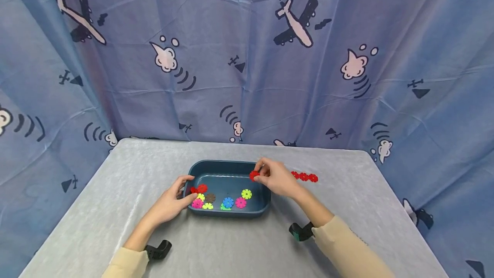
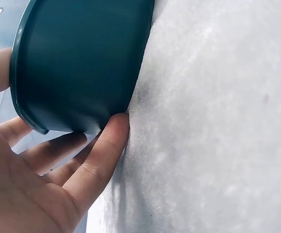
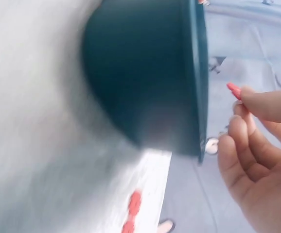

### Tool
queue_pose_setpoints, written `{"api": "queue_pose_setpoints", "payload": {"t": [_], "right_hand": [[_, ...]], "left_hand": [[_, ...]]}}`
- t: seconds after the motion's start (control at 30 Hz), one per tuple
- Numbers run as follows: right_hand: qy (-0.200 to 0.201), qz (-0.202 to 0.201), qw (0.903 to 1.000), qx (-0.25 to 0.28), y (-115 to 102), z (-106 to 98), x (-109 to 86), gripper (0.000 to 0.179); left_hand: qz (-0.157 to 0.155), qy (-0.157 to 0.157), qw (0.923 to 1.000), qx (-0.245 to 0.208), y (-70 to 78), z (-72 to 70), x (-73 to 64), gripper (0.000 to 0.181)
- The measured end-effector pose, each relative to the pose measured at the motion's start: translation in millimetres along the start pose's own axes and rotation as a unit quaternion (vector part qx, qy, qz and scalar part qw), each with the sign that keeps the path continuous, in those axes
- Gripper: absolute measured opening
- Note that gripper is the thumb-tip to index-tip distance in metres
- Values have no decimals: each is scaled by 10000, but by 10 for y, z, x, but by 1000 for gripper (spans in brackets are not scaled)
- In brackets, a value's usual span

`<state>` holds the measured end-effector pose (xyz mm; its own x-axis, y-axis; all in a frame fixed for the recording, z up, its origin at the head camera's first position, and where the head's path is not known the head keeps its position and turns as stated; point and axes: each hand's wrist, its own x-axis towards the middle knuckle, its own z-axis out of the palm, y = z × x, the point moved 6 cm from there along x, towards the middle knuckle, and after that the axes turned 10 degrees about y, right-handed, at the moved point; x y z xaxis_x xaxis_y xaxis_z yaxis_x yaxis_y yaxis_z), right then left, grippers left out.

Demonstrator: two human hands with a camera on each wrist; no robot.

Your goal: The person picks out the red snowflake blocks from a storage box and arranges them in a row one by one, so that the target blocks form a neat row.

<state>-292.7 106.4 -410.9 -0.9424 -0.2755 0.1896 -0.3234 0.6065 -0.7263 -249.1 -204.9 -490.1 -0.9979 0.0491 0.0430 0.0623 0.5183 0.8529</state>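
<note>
A dark teal plastic basin [image 1: 227,214] sits on the table, with several notched interlocking discs in it: a blue disc [image 1: 228,202], a yellow disc [image 1: 246,194], a pink disc [image 1: 241,202], a brown disc [image 1: 210,198] and others. My left hand [image 1: 171,203] grips the basin's left end. In the left wrist view its fingers [image 2: 96,160] bear on the outer wall. Above the basin's right end, my right hand [image 1: 278,178] pinches a red disc [image 1: 254,176] between thumb and fingertips. That red disc [image 3: 234,90] appears nearly edge-on in the right wrist view.
To the right of the basin, several red discs [image 1: 304,176] lie in a row on the pale grey tabletop [image 1: 347,200], partly behind my right hand. Blue curtains [image 1: 216,55] printed with planes hang behind and beside the table. Black wrist devices [image 1: 159,250] sit at both wrists.
</note>
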Motion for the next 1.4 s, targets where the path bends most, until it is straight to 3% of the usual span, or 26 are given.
{"api": "queue_pose_setpoints", "payload": {"t": [0.57, 0.93, 1.17, 1.4], "right_hand": [[768, 256, 9959, -405, 832, -621, -148, 17], [1209, 998, 9855, -645, 1452, -1002, -264, 19], [1458, 1282, 9793, -580, 1715, -1146, -336, 22], [1371, 1527, 9770, -577, 1887, -1181, -418, 22]], "left_hand": [[92, 11, 10000, -1, 22, -4, -6, 61], [25, 7, 10000, -3, 10, -11, -6, 60], [31, 17, 10000, 44, 9, -20, -4, 60], [78, 17, 10000, 41, 9, -13, -3, 61]]}}
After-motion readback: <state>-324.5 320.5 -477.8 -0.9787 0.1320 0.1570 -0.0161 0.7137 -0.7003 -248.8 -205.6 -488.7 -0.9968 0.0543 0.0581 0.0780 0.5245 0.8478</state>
